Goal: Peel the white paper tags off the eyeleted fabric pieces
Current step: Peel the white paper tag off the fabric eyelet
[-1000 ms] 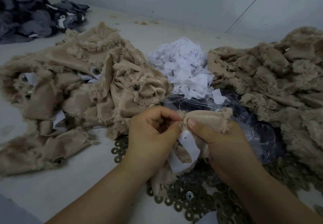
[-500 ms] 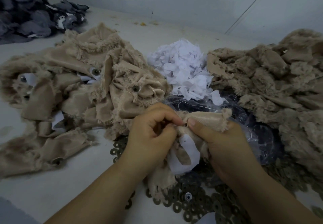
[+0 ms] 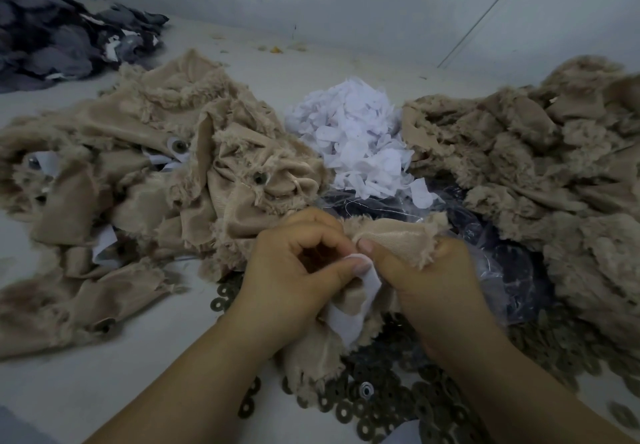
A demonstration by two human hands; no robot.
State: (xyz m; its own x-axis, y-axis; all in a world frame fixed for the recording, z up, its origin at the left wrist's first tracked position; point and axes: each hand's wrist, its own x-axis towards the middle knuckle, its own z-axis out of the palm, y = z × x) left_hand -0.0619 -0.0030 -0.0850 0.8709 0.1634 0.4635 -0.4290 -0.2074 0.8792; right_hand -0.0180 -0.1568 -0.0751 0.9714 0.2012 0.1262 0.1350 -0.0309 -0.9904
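Note:
A tan fuzzy fabric piece (image 3: 391, 239) is held up between both hands at the centre front. My right hand (image 3: 433, 288) grips it with the thumb pressed on top. My left hand (image 3: 294, 270) pinches the top end of the white paper tag (image 3: 349, 315) that hangs down the piece's front. A heap of tan fabric pieces with eyelets and white tags (image 3: 149, 187) lies to the left. Another tan heap (image 3: 540, 173) lies to the right. Loose white paper tags (image 3: 353, 142) are piled behind my hands.
Dark metal washers (image 3: 377, 405) are scattered on the white table under and right of my hands. A clear plastic bag with dark contents (image 3: 498, 267) lies behind my right hand. A grey and dark fabric heap (image 3: 59, 35) sits far left by the wall.
My left thumb and fingers have closed on the top end of the tag and drawn it slightly away from the fabric. The right hand keeps its hold on the piece.

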